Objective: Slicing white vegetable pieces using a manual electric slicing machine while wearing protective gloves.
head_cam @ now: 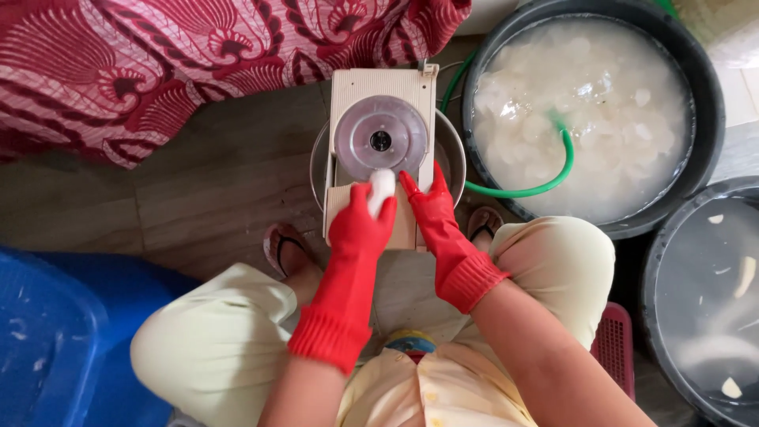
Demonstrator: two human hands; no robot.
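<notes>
- The person sat low over a beige slicing machine [382, 142] that stood on the floor between their feet, its round clear disc [380, 137] facing up.
- The left hand [360, 225], in a red rubber glove, was closed around a white peeled piece [382, 188] and pressed it against the lower edge of the disc.
- The right hand [431, 207], gloved the same way, lay with its fingers stretched out flat on the machine's body just beside the piece, gripping nothing and seeming to steady the slicer.
- A metal bowl [455, 150] sat under the machine, its rim showing on both sides.
- To the right, a large dark tub [704, 79] held many white pieces in cloudy water, with a green hose [545, 188] curving into it.
- A 2nd dark tub [656, 261], lower right, held water with only a few pale pieces.
- A blue plastic container [47, 332] stood at the left, and red patterned cloth [158, 63] lay at the top.
- Judged from this, the step in hand was feeding 1 piece to the blade; the next move would call for firm, even pressure with the fingertips kept clear of the disc.
</notes>
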